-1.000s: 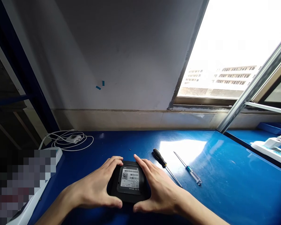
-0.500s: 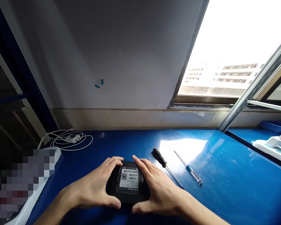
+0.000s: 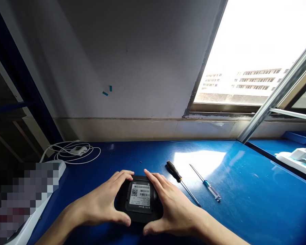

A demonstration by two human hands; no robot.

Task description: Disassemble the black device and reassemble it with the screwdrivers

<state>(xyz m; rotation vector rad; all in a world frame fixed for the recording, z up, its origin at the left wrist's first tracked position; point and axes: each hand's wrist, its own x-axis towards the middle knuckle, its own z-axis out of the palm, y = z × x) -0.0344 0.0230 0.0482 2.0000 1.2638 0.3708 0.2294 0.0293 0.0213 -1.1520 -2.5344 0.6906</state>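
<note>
Between my hands is a flat black box-shaped device (image 3: 140, 216) with a white barcode and QR label (image 3: 140, 195) facing up. My left hand (image 3: 105, 200) wraps its left side, fingers at the far edge and thumb at the near edge. Around the right side, my right hand (image 3: 170, 206) grips it the same way. A black-handled screwdriver (image 3: 173, 171) lies just right of my right hand, its shaft pointing toward me. Farther right is a screwdriver with a clear handle (image 3: 212, 191). Beyond the device rests a tiny dark screw-like piece (image 3: 141, 162).
A coiled white cable with an adapter (image 3: 78, 150) lies at the back left of the blue table (image 3: 244, 204). A white-edged object (image 3: 62, 166), partly pixelated, stands at left. On the right are a metal post (image 3: 260, 114), a white power strip (image 3: 298, 163) and a blue tray (image 3: 299, 137).
Hardly anything differs. Both hands keep their grip on the black device, and the view has shifted very slightly.
</note>
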